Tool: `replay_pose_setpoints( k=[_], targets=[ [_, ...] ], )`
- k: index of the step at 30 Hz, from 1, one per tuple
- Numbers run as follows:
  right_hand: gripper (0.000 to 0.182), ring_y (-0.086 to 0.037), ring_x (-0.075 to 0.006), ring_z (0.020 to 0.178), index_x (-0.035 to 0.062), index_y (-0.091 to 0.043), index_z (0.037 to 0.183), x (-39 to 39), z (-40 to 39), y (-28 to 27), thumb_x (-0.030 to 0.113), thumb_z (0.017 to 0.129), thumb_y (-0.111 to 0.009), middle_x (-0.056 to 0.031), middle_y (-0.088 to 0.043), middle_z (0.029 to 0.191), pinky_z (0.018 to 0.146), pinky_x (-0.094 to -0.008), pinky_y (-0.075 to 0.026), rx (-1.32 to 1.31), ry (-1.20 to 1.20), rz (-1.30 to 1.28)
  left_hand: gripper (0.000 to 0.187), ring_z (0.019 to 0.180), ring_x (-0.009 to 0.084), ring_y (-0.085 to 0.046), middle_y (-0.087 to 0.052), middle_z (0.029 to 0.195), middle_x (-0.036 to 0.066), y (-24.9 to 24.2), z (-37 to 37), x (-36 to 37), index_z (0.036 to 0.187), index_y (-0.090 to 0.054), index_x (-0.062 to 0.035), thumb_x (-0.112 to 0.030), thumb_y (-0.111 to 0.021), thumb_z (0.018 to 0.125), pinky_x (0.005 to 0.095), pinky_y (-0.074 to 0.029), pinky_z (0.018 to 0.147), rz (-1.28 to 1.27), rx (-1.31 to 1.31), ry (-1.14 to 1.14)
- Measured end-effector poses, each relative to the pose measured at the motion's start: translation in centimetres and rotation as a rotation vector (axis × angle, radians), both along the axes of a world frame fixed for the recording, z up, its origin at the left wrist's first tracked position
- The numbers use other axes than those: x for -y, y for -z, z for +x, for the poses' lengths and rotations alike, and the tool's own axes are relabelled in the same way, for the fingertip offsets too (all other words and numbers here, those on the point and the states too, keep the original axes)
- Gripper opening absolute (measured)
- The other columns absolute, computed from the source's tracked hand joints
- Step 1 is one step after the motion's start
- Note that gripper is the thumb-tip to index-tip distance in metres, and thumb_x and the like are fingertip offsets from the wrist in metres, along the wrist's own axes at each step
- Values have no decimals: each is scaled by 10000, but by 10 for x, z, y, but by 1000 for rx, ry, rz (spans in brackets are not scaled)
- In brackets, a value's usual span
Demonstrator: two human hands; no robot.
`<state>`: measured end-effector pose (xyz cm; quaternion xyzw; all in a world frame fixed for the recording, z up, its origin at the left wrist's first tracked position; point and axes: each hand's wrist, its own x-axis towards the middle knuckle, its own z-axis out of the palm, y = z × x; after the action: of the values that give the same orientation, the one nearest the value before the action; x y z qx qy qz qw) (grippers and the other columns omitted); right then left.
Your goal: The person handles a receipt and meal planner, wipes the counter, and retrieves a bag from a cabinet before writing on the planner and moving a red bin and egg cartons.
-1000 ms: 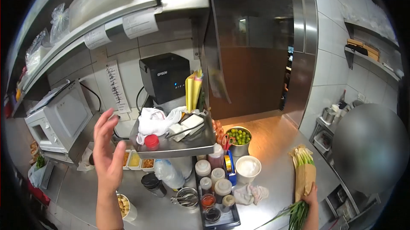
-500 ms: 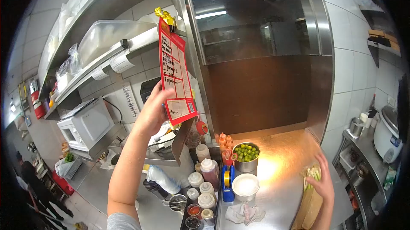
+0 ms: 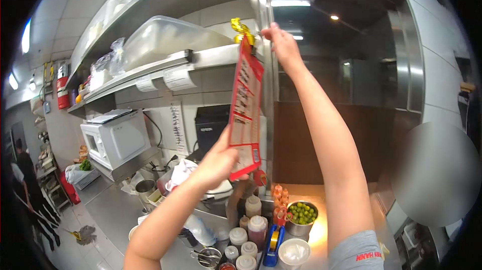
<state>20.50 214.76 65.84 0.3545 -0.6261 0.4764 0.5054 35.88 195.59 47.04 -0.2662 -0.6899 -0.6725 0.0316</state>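
Observation:
My left hand (image 3: 223, 162) is closed on the lower left edge of a red-bordered card (image 3: 246, 114) with black handwriting, seen nearly edge-on. The card's top meets a black clip beside a shiny gold ornament (image 3: 242, 31) at the shelf's end. My right hand (image 3: 282, 44) is raised beside that clip, against the steel post. Its fingers are bent together at the tips; what they pinch is too small to make out. Below, a steel pot of green limes (image 3: 302, 215), a blue tape dispenser (image 3: 273, 245) and a white tub (image 3: 294, 252) stand on the counter.
Several squeeze bottles (image 3: 257, 230) stand left of the tape dispenser. A steel shelf (image 3: 145, 77) holds a plastic bin (image 3: 168, 41). A white microwave (image 3: 118, 137) and a black printer (image 3: 211, 127) sit below it. Two people (image 3: 30, 184) are at the far left.
My right hand has left the wrapped green stalks on the counter and risen to the top of the card. My left hand keeps its hold. The view has turned left.

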Motion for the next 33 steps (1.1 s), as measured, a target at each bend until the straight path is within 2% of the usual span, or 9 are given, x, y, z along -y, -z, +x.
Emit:
replay_pose_setpoints(
  k=[9,18,20,22,24,27,30,32,33],
  targets=[
    [661,-635,-200,724,-30,-657,868,36,-29,-35,520,943,-299,-139,-674,807,680,-295,-491,332,-587,50,716,730,175,-582,-413,1268,214,21,-20,-12,1443,-22,-39,-18,-316,790,282,-509,633,-4,-101,125],
    [542,-491,-120,539,26,-583,713,50,-37,-41,447,955,-342,-31,-523,587,540,-239,-394,258,-508,-21,711,1038,274,-498,-273,1377,258,51,-18,-35,1426,-18,22,-9,-322,784,288,-419,919,-46,-322,55],
    [556,-453,-98,524,68,-574,640,53,-39,-43,410,974,-291,-18,-545,594,541,-258,-359,193,-554,-21,689,837,220,-570,-415,1242,210,59,5,-40,1434,-44,-22,-8,-327,805,299,-500,775,256,100,272],
    [564,-462,-93,560,55,-597,681,50,-46,-36,416,976,-280,-16,-555,622,558,-253,-362,200,-499,-57,654,750,190,-575,-509,1072,160,82,15,-47,1424,-87,-44,-7,-324,815,304,-525,663,322,96,314],
    [585,-535,-118,642,14,-637,803,43,-40,-33,428,977,-262,-41,-604,695,630,-253,-402,320,-630,-1,619,1042,177,-525,-414,1293,118,97,31,-46,1410,-153,-45,44,-338,826,301,-467,850,186,102,334],
    [586,-584,-175,823,7,-583,1038,39,-23,-23,494,958,-267,-111,-664,847,783,-326,-418,260,-581,19,636,1053,176,-518,-415,1283,120,116,56,-50,1418,-130,-51,53,-321,820,311,-460,865,323,269,460],
    [667,-399,-228,1225,122,-421,1320,16,7,4,621,892,-309,-166,-462,1306,1019,-479,-236,330,-280,-113,649,1122,203,-461,-377,1317,145,135,76,-52,1423,-108,-43,41,-325,818,317,-404,926,289,234,474],
    [672,-303,-215,1306,105,-378,1358,-14,42,41,594,900,-332,-136,-349,1403,1061,-448,-186,325,-81,23,662,1267,258,-345,-307,1386,189,150,89,-52,1426,-85,-19,19,-339,816,321,-294,1043,215,170,522],
    [648,-295,-211,1314,92,-365,1363,-24,73,68,558,914,-341,-124,-353,1402,1067,-420,-190,341,17,88,650,1124,185,-457,-347,1336,140,159,92,-51,1421,-83,-11,29,-328,821,311,-413,933,223,170,549]
  ],
)
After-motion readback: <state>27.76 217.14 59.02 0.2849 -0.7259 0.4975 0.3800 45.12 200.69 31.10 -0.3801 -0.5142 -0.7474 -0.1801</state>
